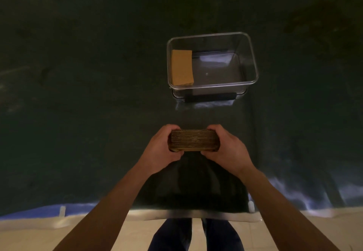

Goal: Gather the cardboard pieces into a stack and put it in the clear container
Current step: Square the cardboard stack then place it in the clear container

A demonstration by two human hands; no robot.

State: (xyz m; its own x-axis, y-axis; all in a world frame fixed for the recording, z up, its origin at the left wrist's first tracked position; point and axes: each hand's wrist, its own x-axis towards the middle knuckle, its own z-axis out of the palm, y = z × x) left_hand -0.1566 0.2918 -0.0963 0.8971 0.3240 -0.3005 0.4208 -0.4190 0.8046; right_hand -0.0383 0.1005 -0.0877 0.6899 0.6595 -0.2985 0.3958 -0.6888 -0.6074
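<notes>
A stack of brown corrugated cardboard pieces is held between both hands above the dark table, its layered edge facing me. My left hand grips the stack's left end and my right hand grips its right end. Farther away stands the clear container, rectangular and open on top. Another cardboard stack lies inside it against the left wall. The held stack is nearer to me than the container and apart from it.
The table is covered with a dark sheet. Its near edge runs across the bottom of the view, with pale floor and my legs below it. A dark clip or handle sits on the container's near side.
</notes>
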